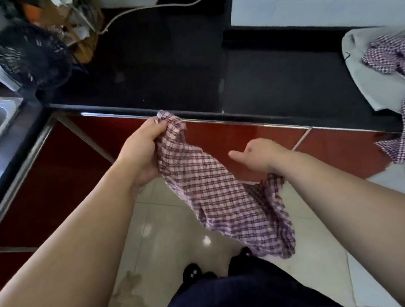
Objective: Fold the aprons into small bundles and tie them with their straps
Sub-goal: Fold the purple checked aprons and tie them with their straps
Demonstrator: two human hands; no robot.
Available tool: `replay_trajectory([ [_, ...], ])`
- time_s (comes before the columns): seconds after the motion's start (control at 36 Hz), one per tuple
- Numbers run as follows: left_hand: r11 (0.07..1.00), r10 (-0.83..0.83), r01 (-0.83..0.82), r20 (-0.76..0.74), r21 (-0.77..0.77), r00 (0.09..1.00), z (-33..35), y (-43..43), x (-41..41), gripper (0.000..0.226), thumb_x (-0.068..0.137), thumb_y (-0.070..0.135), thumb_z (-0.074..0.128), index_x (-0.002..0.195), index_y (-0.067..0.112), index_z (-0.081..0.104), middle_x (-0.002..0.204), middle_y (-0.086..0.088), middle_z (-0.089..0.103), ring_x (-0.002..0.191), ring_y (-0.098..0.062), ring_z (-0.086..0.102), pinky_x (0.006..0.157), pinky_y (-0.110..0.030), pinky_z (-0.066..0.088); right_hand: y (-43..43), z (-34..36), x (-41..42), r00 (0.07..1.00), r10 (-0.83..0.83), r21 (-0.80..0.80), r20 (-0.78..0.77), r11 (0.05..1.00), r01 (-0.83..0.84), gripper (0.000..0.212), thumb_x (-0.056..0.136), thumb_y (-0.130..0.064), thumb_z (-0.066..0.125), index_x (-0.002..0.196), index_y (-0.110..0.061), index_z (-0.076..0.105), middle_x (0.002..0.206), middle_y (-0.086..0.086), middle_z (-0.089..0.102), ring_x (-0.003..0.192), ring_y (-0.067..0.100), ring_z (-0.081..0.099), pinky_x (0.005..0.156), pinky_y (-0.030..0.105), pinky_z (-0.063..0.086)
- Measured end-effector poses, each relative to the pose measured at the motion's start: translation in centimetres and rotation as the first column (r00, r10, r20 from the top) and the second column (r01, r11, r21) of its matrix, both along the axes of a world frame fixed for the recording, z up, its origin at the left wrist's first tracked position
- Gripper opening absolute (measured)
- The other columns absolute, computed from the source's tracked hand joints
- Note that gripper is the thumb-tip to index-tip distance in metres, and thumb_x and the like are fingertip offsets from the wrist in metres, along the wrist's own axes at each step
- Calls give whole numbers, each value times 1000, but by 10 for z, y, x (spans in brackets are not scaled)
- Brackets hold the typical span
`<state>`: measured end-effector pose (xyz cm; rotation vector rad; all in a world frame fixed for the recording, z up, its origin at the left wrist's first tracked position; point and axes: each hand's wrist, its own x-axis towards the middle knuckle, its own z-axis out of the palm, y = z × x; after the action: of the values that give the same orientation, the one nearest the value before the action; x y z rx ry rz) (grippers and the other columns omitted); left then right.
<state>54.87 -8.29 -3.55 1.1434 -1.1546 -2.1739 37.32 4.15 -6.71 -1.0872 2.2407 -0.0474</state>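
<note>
The left grip (144, 154) clamps a checked apron (215, 192) by its bunched top before the desk (164, 82); whether the right grip (259, 157) holds it I cannot tell.

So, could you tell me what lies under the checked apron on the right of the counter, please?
A pale grey sheet lies under that apron, on the black counter. Its middle is covered, so anything between them is hidden.

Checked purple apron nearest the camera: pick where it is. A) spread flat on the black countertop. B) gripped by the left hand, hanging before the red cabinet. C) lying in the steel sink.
B: the left hand grips the bunched top of the checked purple apron, which hangs before the red cabinet front.
</note>
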Motion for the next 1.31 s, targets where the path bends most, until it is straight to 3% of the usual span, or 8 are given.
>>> replay_trajectory([
  [0.17, 973, -222, 227, -117, 34, 968, 20, 31, -36, 29, 100, 13, 38, 79, 15, 57, 75, -6, 69, 68, -19, 65, 71, -34, 53, 15, -1, 3, 675, -155, -102, 721, 940, 325, 93, 74, -48, 74, 150, -28, 24, 140, -2, 44, 124, 14, 46, 87, 22, 44],
  [0.33, 953, -303, 300, -101, -43, 948, 26, 40, -50, 25, 99, 7, 35, 83, 13, 53, 76, -6, 55, 66, -15, 55, 66, -29, 48, 13, 10, 3, 788, 59, -351, 612, 914, 204, 25, 85, -3, 64, 104, -18, 65, 97, -7, 65, 83, 1, 59, 75, 14, 45],
  [0.47, 938, -345, 341, -72, -66, 936, 26, 36, -44, 25, 98, 6, 36, 96, 8, 61, 87, -11, 66, 80, -21, 65, 81, -35, 53, 2, 11, 7, 704, 71, -467, 707, 793, 390, 70, 76, -1, 74, 136, -23, 45, 118, -4, 60, 96, 6, 62, 86, 21, 50],
  [0.67, 964, -240, 238, 3, -121, 971, 33, 27, -32, 25, 96, 3, 38, 84, 9, 60, 73, -5, 65, 67, -14, 65, 65, -25, 55, -11, 11, 9, 917, 53, -541, 395, 820, 186, 12, 85, -10, 62, 73, -13, 59, 76, -3, 60, 82, 18, 58, 75, 33, 44],
  [0.89, 661, -170, 660, 785, -356, 595, 11, -1, -6, 18, 72, 22, 82, 85, 14, 71, 78, 1, 72, 74, -13, 68, 61, -21, 50, -16, 16, -23, 908, -252, -633, 336, 653, 416, 20, 85, -2, 49, 97, -17, 56, 101, 3, 60, 91, 24, 63, 82, 37, 52],
  [1.06, 644, 424, 318, 671, -696, 609, 5, -10, -11, 18, 90, 18, 50, 96, 15, 66, 83, -3, 61, 84, -29, 57, 69, -33, 43, -8, 16, -35, 843, -494, -589, 212, 624, 513, 28, 94, -13, 45, 120, -11, 56, 118, 7, 59, 111, 27, 54, 84, 27, 39],
  [1.19, 805, 329, 94, 572, -586, 751, 6, -14, -14, 23, 93, 13, 42, 84, 17, 62, 76, -3, 60, 70, -23, 53, 61, -32, 39, -9, 21, -36, 492, -403, -408, 772, 280, 869, 36, 101, -27, 28, 124, -12, 51, 107, 0, 50, 106, 20, 48, 99, 34, 36],
  [1.31, 938, 259, -147, 352, -315, 900, 11, -7, -21, 27, 100, 13, 44, 82, 18, 63, 78, -2, 64, 73, -20, 59, 66, -32, 47, -8, 27, -36, 312, -172, -247, 935, 318, 915, 54, 99, -57, 22, 89, -20, 60, 83, -1, 67, 80, 16, 64, 81, 36, 52],
])
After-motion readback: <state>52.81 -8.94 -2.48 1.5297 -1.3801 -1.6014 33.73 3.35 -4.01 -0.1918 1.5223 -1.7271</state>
